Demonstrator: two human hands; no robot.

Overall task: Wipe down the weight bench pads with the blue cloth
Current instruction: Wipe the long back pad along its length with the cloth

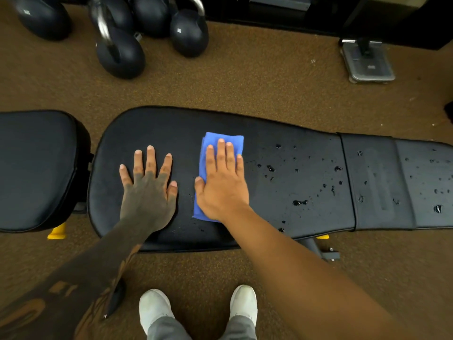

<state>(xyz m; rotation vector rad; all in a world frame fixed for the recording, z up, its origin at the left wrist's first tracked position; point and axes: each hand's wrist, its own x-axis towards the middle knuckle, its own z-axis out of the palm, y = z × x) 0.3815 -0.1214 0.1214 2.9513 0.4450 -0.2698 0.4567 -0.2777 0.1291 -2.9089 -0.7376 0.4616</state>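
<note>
The right hand [221, 185] lies flat on the folded blue cloth [215, 153], fingers together, pressing it onto the long back pad [282, 148]; the left hand [148, 190] rests palm-down just beside it, fingers spread, touching the bare surface; water droplets [300, 202] dot the pad to the right of the cloth; the seat pad [36, 168] sits apart at left.
</note>
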